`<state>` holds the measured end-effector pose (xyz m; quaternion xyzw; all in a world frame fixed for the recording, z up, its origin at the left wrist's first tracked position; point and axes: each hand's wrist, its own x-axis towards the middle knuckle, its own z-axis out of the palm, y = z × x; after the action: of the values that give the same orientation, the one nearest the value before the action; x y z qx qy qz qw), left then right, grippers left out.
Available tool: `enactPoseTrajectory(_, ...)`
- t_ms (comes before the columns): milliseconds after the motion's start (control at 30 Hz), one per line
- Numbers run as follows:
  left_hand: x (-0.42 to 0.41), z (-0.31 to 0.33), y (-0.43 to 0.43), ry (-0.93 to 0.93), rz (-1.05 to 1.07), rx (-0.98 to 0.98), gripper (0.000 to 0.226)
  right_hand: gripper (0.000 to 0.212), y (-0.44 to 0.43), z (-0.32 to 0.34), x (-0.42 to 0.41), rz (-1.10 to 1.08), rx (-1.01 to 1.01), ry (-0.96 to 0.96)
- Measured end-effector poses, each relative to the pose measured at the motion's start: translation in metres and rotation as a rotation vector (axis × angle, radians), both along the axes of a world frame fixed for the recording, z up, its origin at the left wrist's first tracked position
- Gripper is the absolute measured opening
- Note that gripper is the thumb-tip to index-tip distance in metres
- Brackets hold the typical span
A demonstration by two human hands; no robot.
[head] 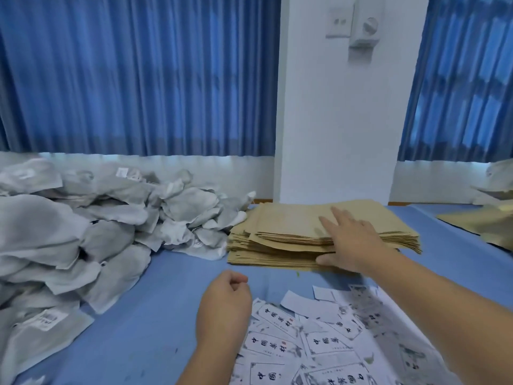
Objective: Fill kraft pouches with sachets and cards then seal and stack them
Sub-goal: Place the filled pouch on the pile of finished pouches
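On the smooth blue table (172,287) before pleated blue curtains (138,79) and a white pillar (333,120), flat kraft pouches (291,226) stack at 12 o'clock under the right hand's (352,240) straight fingers, crumpled grey sachets (111,218) heap at 9, printed cards (319,343) scatter at 5, the left hand (222,307) clenched empty.

sachets (69,232) cut off left, cards (319,345) below

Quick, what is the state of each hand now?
Left hand: closed fist, nothing visible in it.
Right hand: open, fingers flat on the tan kraft paper pouch stack.
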<state>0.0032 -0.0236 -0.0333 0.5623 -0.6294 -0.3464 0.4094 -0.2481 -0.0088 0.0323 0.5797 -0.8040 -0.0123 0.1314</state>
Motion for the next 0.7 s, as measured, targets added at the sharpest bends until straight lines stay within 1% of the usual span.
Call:
enactPoseTrajectory(33, 0.000, 0.000, 0.000, -0.009, -0.010, 0.001, 0.021, 0.085, 0.000, 0.001, -0.007, -0.054, 0.068, -0.009)
enactPoseTrajectory(100, -0.001, -0.001, 0.000, -0.029, -0.020, 0.005, 0.020, 0.064, 0.002, 0.001, -0.015, -0.090, 0.144, 0.038)
enactPoseTrajectory(200, -0.001, -0.002, -0.001, -0.042, -0.026, -0.001, 0.019, 0.023, 0.008, 0.002, -0.012, 0.022, 0.072, 0.196)
enactPoseTrajectory(267, -0.001, 0.000, 0.000, -0.036, -0.044, -0.012, 0.020, 0.006, 0.012, 0.005, -0.005, 0.112, 0.029, 0.209)
enactPoseTrajectory(333, -0.001, 0.000, 0.001, -0.055, -0.054, -0.041, 0.020, 0.010, 0.017, 0.012, 0.003, 0.152, 0.033, 0.138)
enactPoseTrajectory(400, -0.002, 0.001, 0.003, -0.075, -0.049, -0.096, 0.021, 0.014, 0.022, 0.021, 0.012, 0.142, 0.023, 0.068)
enactPoseTrajectory(467, -0.002, 0.005, 0.007, -0.052, -0.027, -0.224, 0.024, 0.021, 0.026, 0.032, 0.023, 0.106, -0.025, -0.009)
enactPoseTrajectory(533, -0.002, 0.014, 0.011, 0.060, -0.028, -0.383, 0.028, 0.027, 0.028, 0.046, 0.036, 0.072, -0.076, -0.137)
enactPoseTrajectory(567, -0.003, 0.020, 0.012, 0.150, -0.047, -0.411, 0.028, 0.029, 0.027, 0.054, 0.042, 0.053, -0.106, -0.216)
enactPoseTrajectory(600, -0.005, 0.026, 0.014, 0.257, -0.088, -0.382, 0.026, 0.027, 0.026, 0.063, 0.049, 0.028, -0.137, -0.306)
enactPoseTrajectory(633, -0.007, 0.031, 0.017, 0.384, -0.155, -0.307, 0.021, 0.023, 0.024, 0.072, 0.056, 0.008, -0.161, -0.410)
enactPoseTrajectory(667, -0.009, 0.034, 0.021, 0.539, -0.266, -0.187, 0.012, 0.021, 0.023, 0.080, 0.064, -0.004, -0.180, -0.542)
enactPoseTrajectory(700, -0.012, 0.037, 0.026, 0.673, -0.395, -0.038, 0.015, 0.020, 0.022, 0.087, 0.071, -0.011, -0.196, -0.696)
